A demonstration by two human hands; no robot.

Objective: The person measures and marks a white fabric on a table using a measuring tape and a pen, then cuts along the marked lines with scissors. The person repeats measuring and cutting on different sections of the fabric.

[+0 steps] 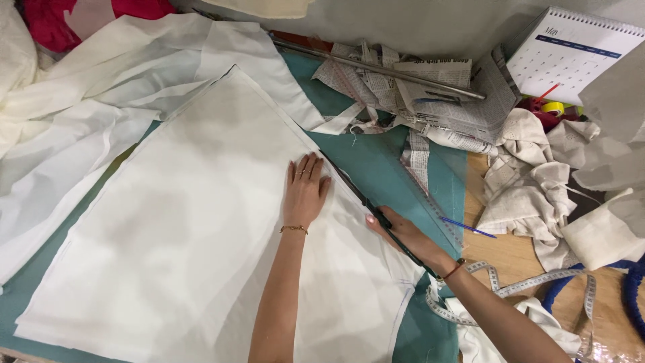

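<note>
At the bottom of the frame two bare arms come up into the picture. The left hand (306, 188) lies flat near the centre, fingers spread a little, and presses on the white cloth panel (195, 222). This hand has thin rings, and a fine bracelet is on the wrist. The right hand (396, 232), just right of centre, is closed around dark scissors (366, 202). Their blades lie along the right edge of the panel, pointing to the upper left. The panel is large and covers most of the green desk (376, 165).

In the lower right a measuring tape (497, 286) curls near the right forearm, beside blue cord (631, 289). A little higher, a blue pen (468, 227) rests on a clear ruler (440, 195).

Further away, in the right part, crumpled cream fabric (531, 181) is piled up. Above the centre lie pieces of newspaper (437, 94) with a metal rod (376, 68) across them. In the upper right stands a calendar (571, 50). In the upper left more white cloth (74, 114) is heaped, and red fabric (54, 20) shows in the corner.
</note>
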